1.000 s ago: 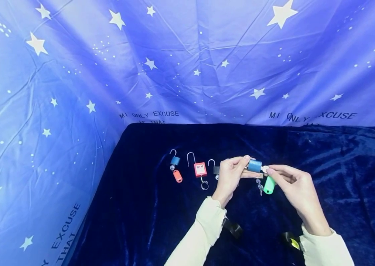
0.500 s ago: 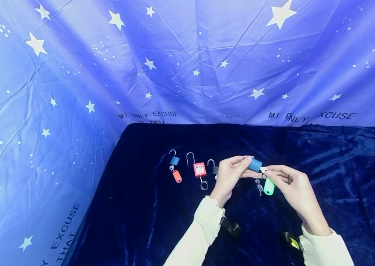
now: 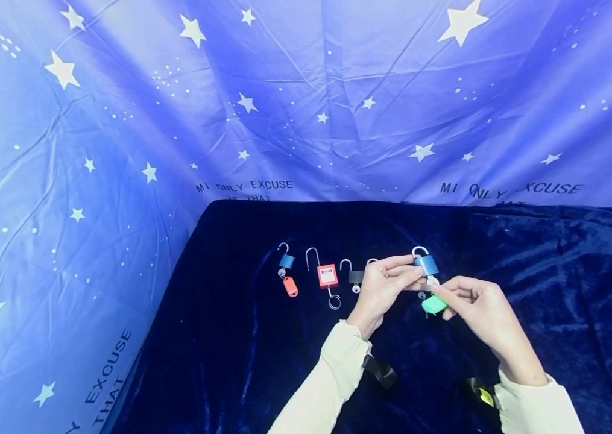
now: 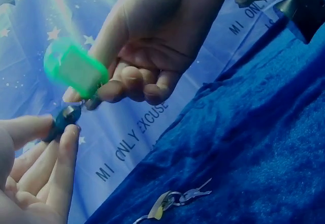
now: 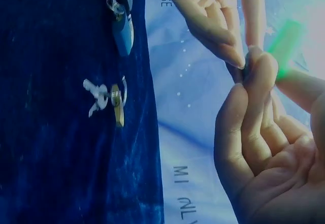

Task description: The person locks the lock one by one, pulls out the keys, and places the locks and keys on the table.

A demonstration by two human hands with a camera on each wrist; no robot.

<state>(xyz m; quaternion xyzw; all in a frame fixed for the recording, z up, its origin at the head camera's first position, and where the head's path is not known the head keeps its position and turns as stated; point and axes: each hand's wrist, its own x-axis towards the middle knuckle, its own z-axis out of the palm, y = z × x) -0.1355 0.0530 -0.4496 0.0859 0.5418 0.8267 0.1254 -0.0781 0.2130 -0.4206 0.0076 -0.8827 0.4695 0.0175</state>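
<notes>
Blue padlock point(image 3: 425, 266) right of the frame's centre is held by the left hand point(image 3: 384, 288), its key point(image 3: 432, 280) pinched by the right hand point(image 3: 480, 302); it seems still unopened, while three padlocks point(image 3: 327, 276) leftward lie open.

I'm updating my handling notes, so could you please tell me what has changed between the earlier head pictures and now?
The blue padlock in the left hand has turned from sideways to nearly upright, its loop now on top. The green tag has swung to a slant. Both hands keep their hold, the right hand on the key; the red padlock lies where it was.
</notes>
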